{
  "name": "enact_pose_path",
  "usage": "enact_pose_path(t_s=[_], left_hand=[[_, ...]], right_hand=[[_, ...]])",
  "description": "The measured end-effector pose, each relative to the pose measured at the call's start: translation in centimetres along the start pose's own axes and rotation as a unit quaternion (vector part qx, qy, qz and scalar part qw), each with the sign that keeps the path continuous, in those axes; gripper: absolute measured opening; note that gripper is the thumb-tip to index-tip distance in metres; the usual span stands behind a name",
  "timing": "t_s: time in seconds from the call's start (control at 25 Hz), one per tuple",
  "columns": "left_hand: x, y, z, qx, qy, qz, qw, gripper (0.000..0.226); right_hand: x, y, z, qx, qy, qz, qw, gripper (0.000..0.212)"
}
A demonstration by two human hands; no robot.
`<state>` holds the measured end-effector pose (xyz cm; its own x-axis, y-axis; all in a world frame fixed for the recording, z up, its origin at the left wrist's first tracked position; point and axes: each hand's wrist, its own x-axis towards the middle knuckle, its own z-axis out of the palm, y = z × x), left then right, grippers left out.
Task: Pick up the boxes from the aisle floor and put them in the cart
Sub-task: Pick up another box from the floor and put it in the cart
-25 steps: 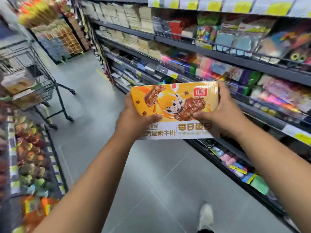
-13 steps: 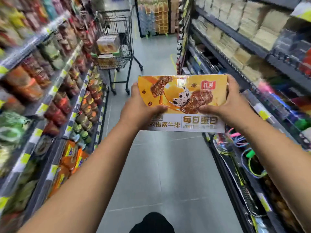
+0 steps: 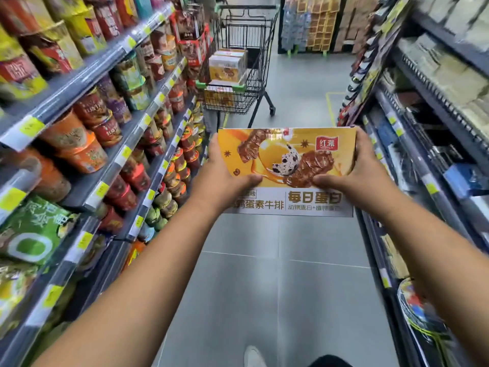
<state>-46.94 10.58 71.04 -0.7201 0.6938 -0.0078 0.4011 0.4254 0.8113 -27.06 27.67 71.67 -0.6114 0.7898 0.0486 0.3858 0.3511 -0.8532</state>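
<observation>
- Grey floor tiles (image 3: 264,287) run down the aisle, and a pale shoe (image 3: 252,356) shows at the bottom edge of the view.
- Two bare forearms reach forward from the person, roughly level with each other.
- The left hand (image 3: 225,176) grips the left end of an orange-and-white box (image 3: 285,160), with the thumb laid across the printed face and the other fingers hidden behind it.
- The right hand (image 3: 367,170) grips the right end the same way, thumb on the front below a red logo.
- The box is held off the floor in mid-aisle, long side across, its face tilted up toward the person, well short of the cart.
- Shelves of snack tubs (image 3: 105,144) line the left side; darker shelves (image 3: 423,128) of blurred packaged goods line the right.
- Further down stands a black wire cart (image 3: 227,102) with green trim, close to the left shelves.
- Similar stacked boxes (image 3: 227,63) sit in its basket; how many I cannot tell.
- Beyond it, a display of pale cartons (image 3: 317,22) closes the aisle.
</observation>
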Motion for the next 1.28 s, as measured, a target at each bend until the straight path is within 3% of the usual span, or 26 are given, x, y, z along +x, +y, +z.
enact_pose_path(t_s=[0.48,0.8,1.28], left_hand=[[31.0,-3.0,-2.8,0.014,0.038,-0.042,0.998,0.125],[54.2,-5.6,-7.6,0.016,0.071,-0.087,0.994,0.127],[88.4,-12.6,-12.0,0.022,-0.007,-0.083,0.996,0.123]], right_hand=[[32.8,-2.4,9.4,0.020,-0.072,-0.012,0.997,0.110],[56.8,-6.3,17.5,0.015,-0.136,-0.040,0.990,0.095],[86.1,-6.9,31.2,0.017,-0.100,0.029,0.994,0.099]])
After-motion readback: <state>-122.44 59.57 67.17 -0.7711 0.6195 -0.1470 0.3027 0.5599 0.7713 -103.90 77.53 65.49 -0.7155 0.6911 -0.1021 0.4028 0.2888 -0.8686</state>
